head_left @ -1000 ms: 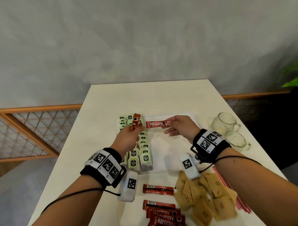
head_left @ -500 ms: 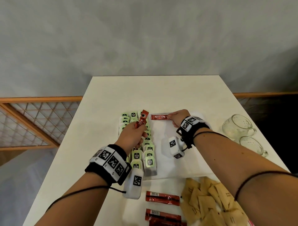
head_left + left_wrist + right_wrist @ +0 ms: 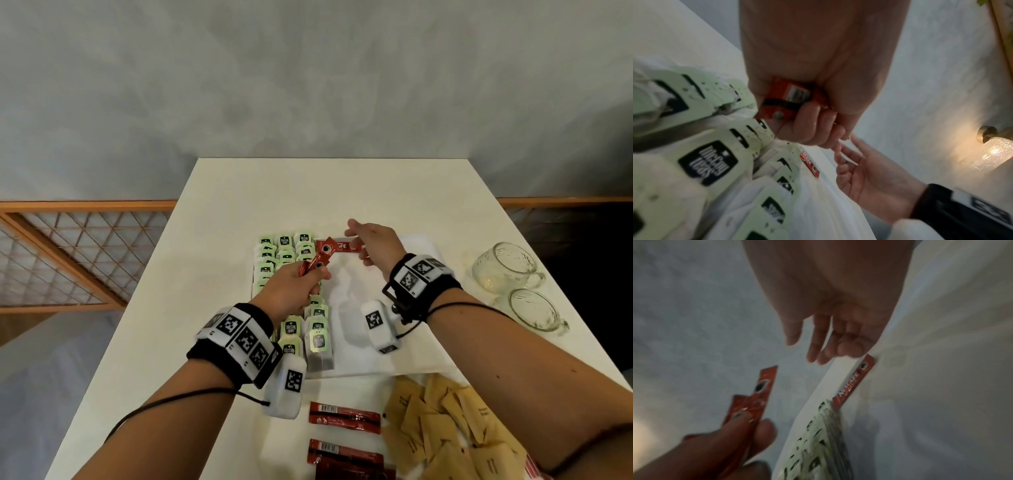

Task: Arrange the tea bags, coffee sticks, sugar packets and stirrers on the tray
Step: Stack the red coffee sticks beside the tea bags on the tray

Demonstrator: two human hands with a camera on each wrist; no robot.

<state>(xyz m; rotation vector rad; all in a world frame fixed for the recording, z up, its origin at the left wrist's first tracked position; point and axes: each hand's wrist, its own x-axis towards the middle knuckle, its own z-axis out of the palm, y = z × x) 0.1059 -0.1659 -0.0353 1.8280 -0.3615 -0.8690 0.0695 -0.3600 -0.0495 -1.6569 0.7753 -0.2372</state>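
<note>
A white tray [image 3: 394, 346] carries two columns of green-tagged tea bags [image 3: 290, 329] along its left side. One red coffee stick [image 3: 344, 247] lies flat at the tray's far edge, beside the top tea bags. My right hand [image 3: 359, 245] hovers just over that stick's right end with its fingers relaxed, and the right wrist view shows the hand [image 3: 818, 345] holding nothing. My left hand [image 3: 310, 274] grips a small bunch of coffee sticks [image 3: 320, 258] above the tea bags. Their tips point toward the laid stick. The left wrist view shows the gripped sticks [image 3: 789, 100].
Loose coffee sticks [image 3: 344, 418] lie on the table in front of the tray. A heap of brown sugar packets [image 3: 445, 431] lies to their right, with red stirrers [image 3: 532, 471] at the frame's edge. Two glass mugs [image 3: 503, 267] stand right of the tray.
My right hand carried one coffee stick to the tray's far edge, laid it there and let go. My left hand moved its sticks forward and right, toward that spot.
</note>
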